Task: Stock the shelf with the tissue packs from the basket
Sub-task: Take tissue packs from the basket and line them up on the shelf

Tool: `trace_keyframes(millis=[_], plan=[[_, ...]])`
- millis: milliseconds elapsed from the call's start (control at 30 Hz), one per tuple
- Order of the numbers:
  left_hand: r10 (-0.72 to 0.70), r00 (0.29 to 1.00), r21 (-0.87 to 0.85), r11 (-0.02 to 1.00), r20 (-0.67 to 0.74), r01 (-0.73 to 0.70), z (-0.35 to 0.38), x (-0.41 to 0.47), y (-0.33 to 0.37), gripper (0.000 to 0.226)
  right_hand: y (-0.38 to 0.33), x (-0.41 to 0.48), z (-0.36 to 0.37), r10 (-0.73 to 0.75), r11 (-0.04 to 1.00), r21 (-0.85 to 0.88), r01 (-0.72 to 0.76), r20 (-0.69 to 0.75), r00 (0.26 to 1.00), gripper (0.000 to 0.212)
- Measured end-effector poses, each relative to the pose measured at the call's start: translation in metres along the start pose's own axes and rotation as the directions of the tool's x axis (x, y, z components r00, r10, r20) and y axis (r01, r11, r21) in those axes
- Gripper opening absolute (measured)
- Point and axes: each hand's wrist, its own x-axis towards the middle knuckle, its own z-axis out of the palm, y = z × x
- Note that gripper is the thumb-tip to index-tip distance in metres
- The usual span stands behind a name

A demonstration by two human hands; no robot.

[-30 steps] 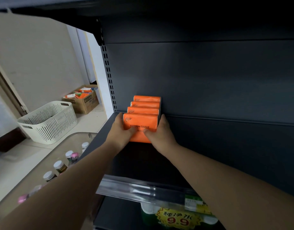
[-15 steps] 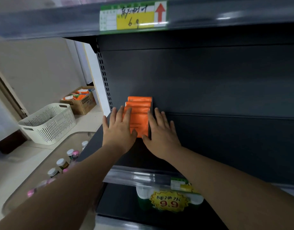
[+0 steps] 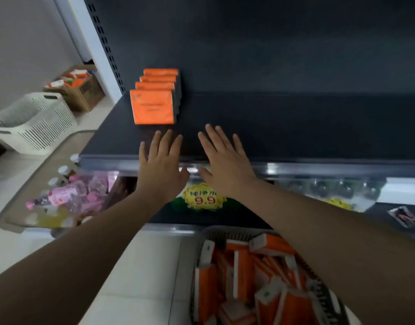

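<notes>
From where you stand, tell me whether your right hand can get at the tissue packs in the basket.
Probably yes. The right hand is open and empty above the shelf edge, and the basket sits open-topped under that forearm, with its tissue packs uncovered. Only a pull back and down seems needed.

I log the shelved tissue packs as bright orange with dark print, on a matte charcoal shelf. The loose packs in the grey basket read orange with white ends. I note a cream slotted bin, pink bottles and a yellow starburst tag with red digits.
</notes>
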Motion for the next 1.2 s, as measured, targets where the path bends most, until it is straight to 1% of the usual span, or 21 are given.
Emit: trace_keyframes(millis=[133,233,367,467,567,667,733,800,867,900,1033,1200], plan=[[0.060,0.996,0.002,0.998,0.061,-0.061,0.013,-0.032,0.026,0.079,0.015,-0.044,0.014,-0.018,0.999,-0.033,0.019,0.017,1.000,0.078],[0.062,0.991,-0.017,0.998,0.121,-0.060,0.022,-0.051,0.043,0.079,0.024,-0.074,0.025,-0.023,0.999,-0.043,0.025,0.049,0.999,0.078],[0.076,0.980,-0.066,0.996,0.182,-0.065,0.037,-0.078,0.064,0.078,0.034,-0.111,0.042,-0.005,0.999,-0.031,0.009,0.126,0.992,0.083],[0.062,0.963,-0.048,0.998,0.262,-0.051,0.052,-0.101,0.074,0.078,0.039,-0.138,0.057,0.003,1.000,-0.011,-0.001,0.188,0.982,0.082],[0.075,0.938,-0.027,0.997,0.338,-0.070,0.065,-0.124,0.082,0.077,0.043,-0.161,0.070,0.012,1.000,-0.018,-0.008,0.243,0.970,0.077],[0.087,0.906,-0.044,0.996,0.415,-0.076,0.076,-0.144,0.087,0.074,0.047,-0.179,0.085,0.036,0.999,-0.003,-0.037,0.297,0.954,0.073],[0.070,0.894,-0.064,0.997,0.442,-0.047,0.082,-0.155,0.089,0.071,0.048,-0.186,0.093,0.041,0.999,-0.001,-0.043,0.323,0.946,0.075],[0.043,0.873,-0.086,0.996,0.485,-0.002,0.090,-0.168,0.092,0.069,0.050,-0.195,0.104,0.040,0.999,-0.012,-0.039,0.372,0.927,0.083],[0.021,0.849,-0.093,0.995,0.528,0.033,0.098,-0.180,0.093,0.067,0.053,-0.204,0.116,0.028,0.999,-0.027,-0.018,0.407,0.913,0.095],[0.014,0.837,-0.092,0.995,0.547,0.043,0.102,-0.185,0.095,0.067,0.054,-0.208,0.121,0.021,0.999,-0.034,-0.008,0.419,0.908,0.097],[0.023,0.810,-0.084,0.996,0.586,0.032,0.113,-0.197,0.098,0.072,0.060,-0.214,0.137,-0.014,0.999,-0.031,0.032,0.462,0.887,0.092],[0.009,0.769,-0.003,1.000,0.639,-0.008,0.122,-0.199,0.091,0.079,0.059,-0.212,0.152,-0.083,0.995,-0.006,0.100,0.500,0.862,0.093]])
